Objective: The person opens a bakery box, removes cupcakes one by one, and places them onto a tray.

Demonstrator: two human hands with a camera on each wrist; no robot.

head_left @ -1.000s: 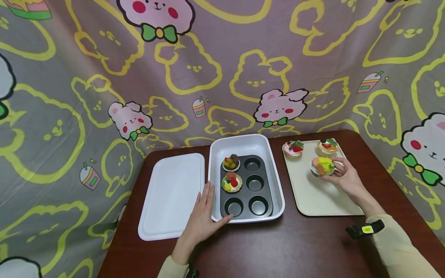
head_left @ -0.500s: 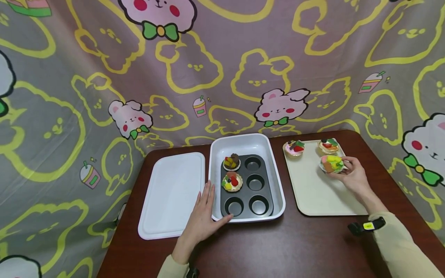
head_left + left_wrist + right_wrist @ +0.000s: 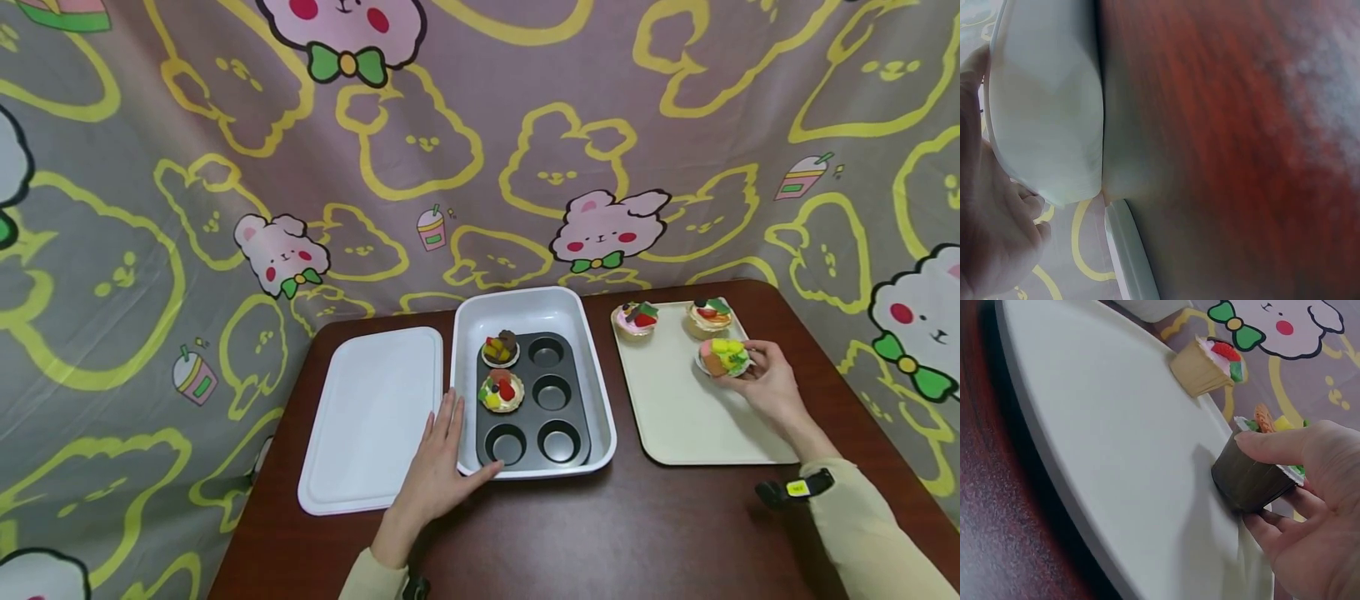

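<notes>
My right hand [image 3: 774, 388] pinches a fruit-topped cupcake [image 3: 724, 357] at its right side, over the cream tray [image 3: 675, 417]. In the right wrist view the cupcake's dark cup [image 3: 1247, 475] is between thumb and fingers, its base at or just above the tray surface; I cannot tell which. Two more cupcakes, one with pink cream [image 3: 635, 321] and one with white cream [image 3: 707, 318], stand at the tray's back. My left hand [image 3: 433, 475] rests with straight, spread fingers on the left front rim of the white pan [image 3: 604, 417].
Inside the white pan lies a dark muffin tin [image 3: 527, 421], with a chocolate cupcake [image 3: 499, 349] and a strawberry-topped one [image 3: 501, 392] in its left cups. A white lid [image 3: 375, 417] lies left of the pan. Patterned cloth [image 3: 465, 150] hangs behind the brown table [image 3: 570, 533].
My right hand has carried the cupcake to the right over the cream tray, near the white-cream one. My left hand has stayed on the pan's rim.
</notes>
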